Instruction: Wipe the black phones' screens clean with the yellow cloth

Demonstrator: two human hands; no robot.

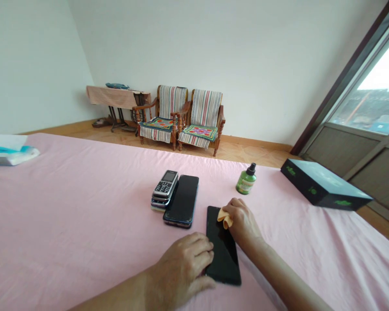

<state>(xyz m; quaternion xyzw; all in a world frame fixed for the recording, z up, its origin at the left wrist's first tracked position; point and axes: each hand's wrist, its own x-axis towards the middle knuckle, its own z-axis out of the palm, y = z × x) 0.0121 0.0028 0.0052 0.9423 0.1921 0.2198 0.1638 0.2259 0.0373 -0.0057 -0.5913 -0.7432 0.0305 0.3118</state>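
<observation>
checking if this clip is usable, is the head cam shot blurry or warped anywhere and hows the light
In the head view, the window blows out to white at the top, the wide lens tilts the walls and skirting, and the black phone and yellow cloth look fairly sharp, with faint shadows on the pink sheet.

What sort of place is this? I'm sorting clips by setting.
Probably a bedroom in a home: a bed with a pink sheet, two wooden armchairs with striped covers, and a cloth-covered treadle sewing table against the wall.
</observation>
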